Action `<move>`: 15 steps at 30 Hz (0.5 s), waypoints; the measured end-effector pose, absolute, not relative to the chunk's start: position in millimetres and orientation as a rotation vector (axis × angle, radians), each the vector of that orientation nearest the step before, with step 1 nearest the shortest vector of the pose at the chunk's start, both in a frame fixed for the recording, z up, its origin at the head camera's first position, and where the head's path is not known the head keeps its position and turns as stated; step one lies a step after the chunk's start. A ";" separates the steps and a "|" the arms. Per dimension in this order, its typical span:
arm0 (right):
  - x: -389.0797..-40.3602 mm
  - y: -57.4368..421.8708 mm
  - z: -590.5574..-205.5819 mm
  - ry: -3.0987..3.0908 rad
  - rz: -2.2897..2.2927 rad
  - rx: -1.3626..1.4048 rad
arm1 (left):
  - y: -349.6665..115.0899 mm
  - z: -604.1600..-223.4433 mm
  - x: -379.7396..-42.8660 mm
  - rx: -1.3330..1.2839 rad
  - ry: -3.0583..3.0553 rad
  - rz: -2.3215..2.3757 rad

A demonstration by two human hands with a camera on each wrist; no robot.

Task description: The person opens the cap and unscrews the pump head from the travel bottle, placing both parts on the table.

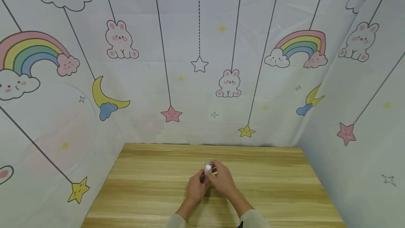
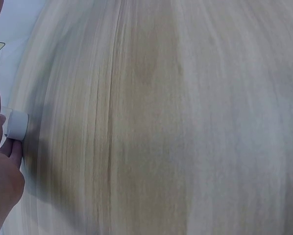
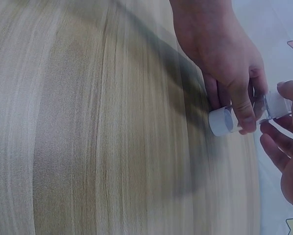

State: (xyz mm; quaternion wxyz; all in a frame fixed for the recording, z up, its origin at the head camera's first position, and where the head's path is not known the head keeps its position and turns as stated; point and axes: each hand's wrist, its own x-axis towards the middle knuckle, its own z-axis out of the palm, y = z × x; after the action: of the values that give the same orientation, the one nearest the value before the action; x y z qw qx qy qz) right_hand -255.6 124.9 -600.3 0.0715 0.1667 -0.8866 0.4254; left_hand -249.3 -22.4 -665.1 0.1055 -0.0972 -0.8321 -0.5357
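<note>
A small clear bottle (image 1: 208,171) stands between both hands, upright over the table. Its white base (image 3: 221,122) shows at the lower end, and a white top (image 3: 279,104) with a clear cap around it forms the upper end. My left hand (image 1: 196,188) grips the clear body, thumb and fingers wrapped about it. Higher up, my right hand (image 1: 223,179) pinches the top from the side with thumb and fingers. From the left wrist, only the white base (image 2: 18,125) and part of the left hand (image 2: 4,178) appear at the frame's edge.
The wood-grain table (image 1: 142,185) extends around the hands. Behind it rises a pale wall cloth (image 1: 190,90) printed with bunnies, stars and rainbows, and similar cloth flanks both sides. Shadows of the hands fall on the tabletop.
</note>
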 end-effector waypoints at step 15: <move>-256.7 125.8 -598.7 -2.687 1.299 0.491 | -21.7 -664.8 -250.0 -0.256 -2.488 -1.562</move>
State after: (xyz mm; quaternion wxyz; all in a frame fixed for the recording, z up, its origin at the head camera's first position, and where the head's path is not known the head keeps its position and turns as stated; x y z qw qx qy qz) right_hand -256.7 125.8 -598.7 0.0585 0.1622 -0.8868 0.4288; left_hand -250.0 -21.7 -664.8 0.0963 -0.0864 -0.8397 -0.5274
